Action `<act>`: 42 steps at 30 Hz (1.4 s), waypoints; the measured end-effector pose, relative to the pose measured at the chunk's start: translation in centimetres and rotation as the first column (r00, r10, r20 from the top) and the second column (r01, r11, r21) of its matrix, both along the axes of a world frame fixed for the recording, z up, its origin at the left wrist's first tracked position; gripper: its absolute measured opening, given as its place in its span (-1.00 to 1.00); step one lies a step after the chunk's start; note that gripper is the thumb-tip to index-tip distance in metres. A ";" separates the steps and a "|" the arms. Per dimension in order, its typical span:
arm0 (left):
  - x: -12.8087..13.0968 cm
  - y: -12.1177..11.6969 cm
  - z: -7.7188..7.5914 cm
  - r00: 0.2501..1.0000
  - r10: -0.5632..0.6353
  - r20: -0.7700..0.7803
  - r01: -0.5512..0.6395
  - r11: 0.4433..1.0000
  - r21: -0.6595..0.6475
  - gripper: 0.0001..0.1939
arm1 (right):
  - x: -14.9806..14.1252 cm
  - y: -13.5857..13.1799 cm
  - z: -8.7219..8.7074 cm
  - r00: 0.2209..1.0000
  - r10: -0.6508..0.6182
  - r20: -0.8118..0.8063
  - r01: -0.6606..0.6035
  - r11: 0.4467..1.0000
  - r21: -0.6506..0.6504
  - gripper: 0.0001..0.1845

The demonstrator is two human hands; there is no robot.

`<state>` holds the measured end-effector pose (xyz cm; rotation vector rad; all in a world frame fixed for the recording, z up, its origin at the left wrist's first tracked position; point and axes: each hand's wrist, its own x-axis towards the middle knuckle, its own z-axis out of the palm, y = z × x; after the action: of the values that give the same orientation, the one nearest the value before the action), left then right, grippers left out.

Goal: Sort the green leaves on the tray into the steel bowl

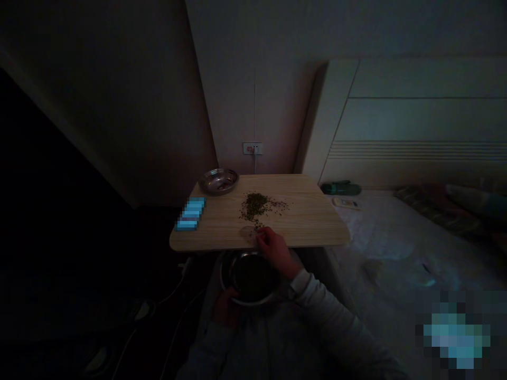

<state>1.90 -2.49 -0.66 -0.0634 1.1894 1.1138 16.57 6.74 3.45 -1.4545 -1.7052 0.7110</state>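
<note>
In the dim head view, a scattered pile of small dark green grains [255, 205] lies on a light wooden table [214, 227]. At the table's front edge my right hand [273, 245] is closed, its fingertips pinching a pale see-through round piece [248, 231] low against the tabletop, beside a few stray grains. Below that edge a large metal bowl [253, 303] rests at my lap, its inside dark and its contents hard to make out. My left hand [226, 305] grips the bowl's near left rim, fingers mostly in shadow.
A smaller metal bowl [219, 182] with something reddish inside stands at the table's back left corner. A blurred-out bright screen [190, 214] lies at the left edge. To the right, a bed [368, 237] holds a green bottle [340, 188] and a pale remote [346, 203]. Cables hang at left.
</note>
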 end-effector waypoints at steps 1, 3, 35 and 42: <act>0.0 0.0 0.0 1.000 -0.008 0.011 0.008 1.000 -0.004 -0.77 | -0.2 -0.1 0.0 1.000 0.008 0.007 -0.008 1.000 -0.004 -0.78; -0.1 0.0 -0.1 0.999 -0.021 0.037 0.020 1.000 0.010 -0.78 | -0.5 -0.1 0.1 0.999 0.004 0.037 -0.003 1.000 -0.019 -0.77; 0.0 -0.1 -1.0 0.999 0.026 0.039 -0.027 0.999 0.029 -0.63 | 5.3 2.7 2.4 0.929 -0.039 0.368 0.068 0.996 -0.064 -0.76; 0.0 -0.2 -0.7 0.999 0.003 0.046 -0.005 0.999 0.033 -0.73 | 6.7 3.8 2.8 0.906 -0.018 0.423 0.052 0.996 -0.068 -0.72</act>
<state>1.94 -2.67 -1.39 -0.0656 1.1303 1.1294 23.24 10.55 6.23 -1.7881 -1.9839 0.4663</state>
